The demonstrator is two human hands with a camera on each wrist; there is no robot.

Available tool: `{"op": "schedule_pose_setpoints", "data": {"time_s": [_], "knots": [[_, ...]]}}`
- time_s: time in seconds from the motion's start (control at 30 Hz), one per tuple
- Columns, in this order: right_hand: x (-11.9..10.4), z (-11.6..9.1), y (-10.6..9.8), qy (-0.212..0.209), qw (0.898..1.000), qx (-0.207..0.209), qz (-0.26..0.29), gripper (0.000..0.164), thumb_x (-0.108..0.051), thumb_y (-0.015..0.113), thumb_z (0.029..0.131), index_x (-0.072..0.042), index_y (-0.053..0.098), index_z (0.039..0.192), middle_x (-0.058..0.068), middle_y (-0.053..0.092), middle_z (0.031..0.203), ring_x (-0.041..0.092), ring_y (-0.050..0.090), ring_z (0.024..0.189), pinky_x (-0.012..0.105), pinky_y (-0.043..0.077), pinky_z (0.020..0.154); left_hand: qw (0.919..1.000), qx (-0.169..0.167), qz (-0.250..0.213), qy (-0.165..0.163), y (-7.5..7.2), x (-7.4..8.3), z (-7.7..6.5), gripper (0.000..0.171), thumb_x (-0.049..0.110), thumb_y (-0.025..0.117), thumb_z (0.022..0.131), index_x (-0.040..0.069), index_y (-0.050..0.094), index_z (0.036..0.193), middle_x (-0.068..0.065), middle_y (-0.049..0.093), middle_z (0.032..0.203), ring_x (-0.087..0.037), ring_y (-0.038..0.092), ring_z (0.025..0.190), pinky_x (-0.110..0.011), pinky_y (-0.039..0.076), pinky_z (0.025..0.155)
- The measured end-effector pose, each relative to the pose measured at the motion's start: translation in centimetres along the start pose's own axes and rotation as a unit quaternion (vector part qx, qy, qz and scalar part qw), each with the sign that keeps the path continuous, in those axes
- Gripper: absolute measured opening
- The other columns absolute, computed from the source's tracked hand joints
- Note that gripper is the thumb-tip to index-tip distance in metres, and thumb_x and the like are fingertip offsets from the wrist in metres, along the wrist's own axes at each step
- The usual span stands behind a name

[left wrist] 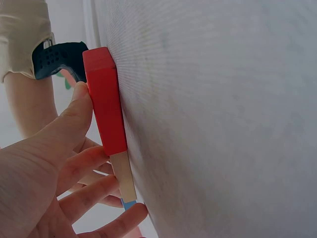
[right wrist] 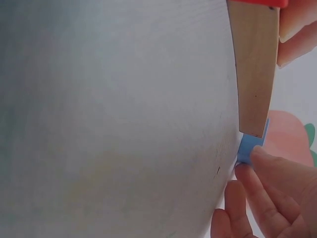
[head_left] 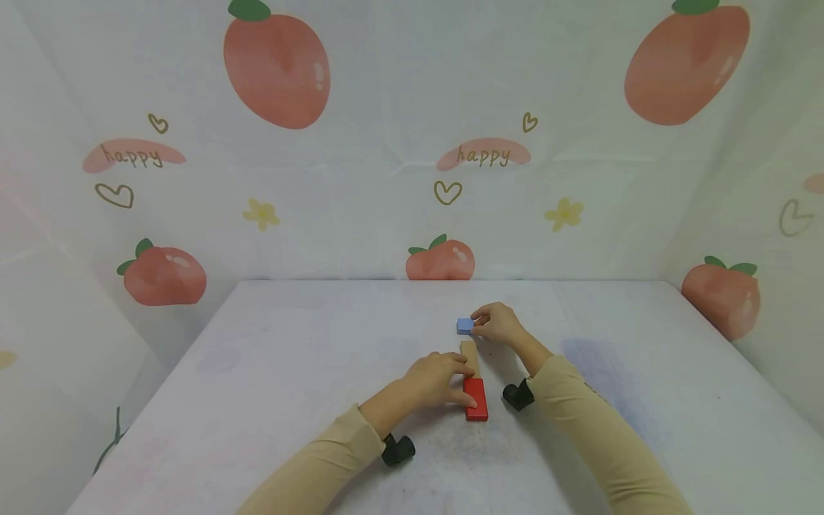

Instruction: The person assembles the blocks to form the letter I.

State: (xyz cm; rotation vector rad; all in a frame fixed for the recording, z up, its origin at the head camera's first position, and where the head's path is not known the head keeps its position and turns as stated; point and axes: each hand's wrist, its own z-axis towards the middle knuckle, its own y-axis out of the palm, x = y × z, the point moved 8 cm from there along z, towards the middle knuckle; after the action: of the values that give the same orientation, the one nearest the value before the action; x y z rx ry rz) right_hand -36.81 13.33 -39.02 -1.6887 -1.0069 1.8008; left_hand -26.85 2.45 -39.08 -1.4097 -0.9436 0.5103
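Note:
On the white table, a red rectangular block (head_left: 477, 413) and a plain wooden block (head_left: 469, 349) lie end to end in a line pointing away from me. Over them rests my left hand (head_left: 433, 379). Its thumb touches the red block, and its other fingers spread loosely along the wooden one, as the left wrist view also shows. Beyond the wooden block's far end sits a small blue block (head_left: 464, 326), with a short gap between them in the head view. My right hand (head_left: 499, 323) pinches the blue block from its right side between thumb and fingers.
Black wrist-worn devices (head_left: 398, 450) hang under both forearms, close to the table. A white cloth backdrop (head_left: 360, 214) printed with fruit, hearts and flowers rises behind the table (head_left: 309, 357) and along its sides.

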Motion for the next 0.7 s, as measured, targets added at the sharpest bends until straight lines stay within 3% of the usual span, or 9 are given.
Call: {"op": "schedule_pose_setpoints", "data": {"time_s": [0.3, 0.7], "knots": [[0.29, 0.09, 0.12, 0.017, 1.0, -0.004, 0.003, 0.029, -0.007, 0.067, 0.082, 0.004, 0.066, 0.109, 0.018, 0.069, 0.097, 0.018, 0.06, 0.078, 0.025, 0.05, 0.067, 1.0, -0.001, -0.002, -0.003, 0.09, -0.04, 0.02, 0.054, 0.05, 0.069, 0.077, 0.024, 0.062, 0.124, 0.0, 0.054, 0.136, -0.024, 0.054, 0.12, -0.035, 0.048, 0.094], [0.15, 0.08, 0.09, 0.009, 1.0, -0.007, -0.002, 0.03, -0.007, 0.067, 0.082, 0.004, 0.065, 0.109, 0.017, 0.069, 0.094, 0.017, 0.059, 0.077, 0.025, 0.049, 0.067, 0.9999, 0.008, -0.006, 0.006, -0.23, 0.11, -0.1, 0.051, 0.048, 0.071, 0.077, 0.024, 0.064, 0.121, 0.0, 0.057, 0.133, -0.025, 0.056, 0.116, -0.035, 0.049, 0.092]]}}
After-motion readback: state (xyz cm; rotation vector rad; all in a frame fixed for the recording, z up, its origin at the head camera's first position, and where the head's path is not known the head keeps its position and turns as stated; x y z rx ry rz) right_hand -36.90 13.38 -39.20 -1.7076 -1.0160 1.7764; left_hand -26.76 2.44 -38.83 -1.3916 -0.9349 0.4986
